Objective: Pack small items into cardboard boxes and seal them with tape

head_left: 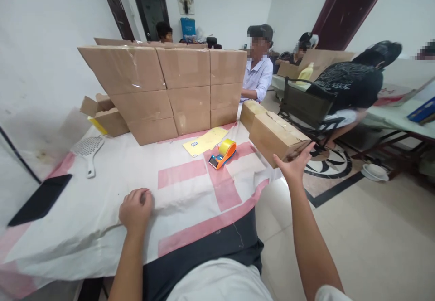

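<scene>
At right edge of surface [105, 206]: front carton [272, 138] clasped at its end by spread right hand [295, 162] | tape dispenser [224, 154] set nearby | left hand [136, 208] rested, loosely curled | carton could be tipped off if pushed outward

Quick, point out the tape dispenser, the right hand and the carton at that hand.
Tape dispenser [224, 157]: head view, on its orange body.
Right hand [295, 165]: head view, on the middle of the hand.
Carton [270, 140]: head view, on its long side face.

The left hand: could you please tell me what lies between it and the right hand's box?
In the head view, a tape dispenser lies there on the cloth.
</scene>
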{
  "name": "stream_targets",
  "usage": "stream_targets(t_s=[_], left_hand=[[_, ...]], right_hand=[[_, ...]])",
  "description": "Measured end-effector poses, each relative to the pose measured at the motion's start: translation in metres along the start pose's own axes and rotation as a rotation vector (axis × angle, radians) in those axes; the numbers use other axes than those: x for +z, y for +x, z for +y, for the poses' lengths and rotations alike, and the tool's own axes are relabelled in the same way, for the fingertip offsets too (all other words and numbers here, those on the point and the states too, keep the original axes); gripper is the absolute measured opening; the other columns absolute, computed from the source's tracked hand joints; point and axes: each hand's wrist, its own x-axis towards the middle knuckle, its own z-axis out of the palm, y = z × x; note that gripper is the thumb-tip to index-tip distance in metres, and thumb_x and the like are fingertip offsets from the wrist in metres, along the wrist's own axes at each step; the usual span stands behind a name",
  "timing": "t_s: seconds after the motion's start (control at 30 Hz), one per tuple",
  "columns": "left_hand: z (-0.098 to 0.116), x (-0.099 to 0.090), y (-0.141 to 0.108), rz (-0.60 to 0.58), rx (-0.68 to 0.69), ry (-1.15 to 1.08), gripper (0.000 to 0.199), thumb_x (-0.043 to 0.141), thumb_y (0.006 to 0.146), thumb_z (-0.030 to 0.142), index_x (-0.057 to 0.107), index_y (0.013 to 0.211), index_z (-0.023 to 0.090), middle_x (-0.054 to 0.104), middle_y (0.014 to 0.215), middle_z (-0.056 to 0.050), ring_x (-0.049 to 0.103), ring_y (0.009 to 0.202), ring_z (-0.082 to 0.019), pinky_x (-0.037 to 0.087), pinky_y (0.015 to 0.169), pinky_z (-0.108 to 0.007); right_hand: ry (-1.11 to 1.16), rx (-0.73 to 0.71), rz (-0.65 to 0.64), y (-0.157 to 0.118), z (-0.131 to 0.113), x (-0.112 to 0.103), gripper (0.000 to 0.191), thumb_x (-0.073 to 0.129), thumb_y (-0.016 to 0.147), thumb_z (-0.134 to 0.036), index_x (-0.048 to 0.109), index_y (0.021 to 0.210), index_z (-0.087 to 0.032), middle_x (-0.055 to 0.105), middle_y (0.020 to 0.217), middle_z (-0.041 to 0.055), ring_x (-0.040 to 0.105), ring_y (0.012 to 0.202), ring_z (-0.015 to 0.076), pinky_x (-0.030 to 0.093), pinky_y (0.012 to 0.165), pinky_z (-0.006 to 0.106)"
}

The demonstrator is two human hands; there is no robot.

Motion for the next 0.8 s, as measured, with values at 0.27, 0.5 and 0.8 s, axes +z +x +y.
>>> stream_targets(t_s=[0.27,0.5,0.8], left_hand=[[-0.003,0.003,-0.005,0.047,0.078,0.061,0.022,0.048,0.094,0.033,0.067,0.088,0.022,0.074,0.093,-0.007,0.064,0.087,-0.027,0.039,0.074,-0.036],[0.004,-0.002,-0.004,0.028,0.056,0.05,0.02,0.048,0.092,0.033,0.064,0.086,0.024,0.074,0.093,-0.006,0.065,0.088,-0.028,0.04,0.073,-0.038],[0.008,-0.004,-0.002,0.015,0.033,0.056,0.019,0.045,0.092,0.035,0.061,0.089,0.026,0.073,0.097,-0.006,0.064,0.088,-0.03,0.043,0.073,-0.041]], right_hand=[[-0.109,0.107,-0.069,0.051,0.036,0.082,0.141,0.08,0.058,-0.049,-0.01,0.16,-0.011,0.033,0.139,0.024,0.037,0.133,0.0432,0.029,0.115,0.054],[-0.123,0.097,-0.12,0.095,0.017,0.141,0.143,0.082,0.06,-0.044,-0.015,0.159,-0.009,0.028,0.142,0.0264,0.036,0.133,0.0419,0.029,0.114,0.05],[0.102,0.098,-0.335,0.149,0.017,0.194,0.149,0.088,0.053,-0.041,-0.01,0.161,-0.008,0.014,0.159,0.0322,0.027,0.146,0.0358,0.03,0.116,0.045]])
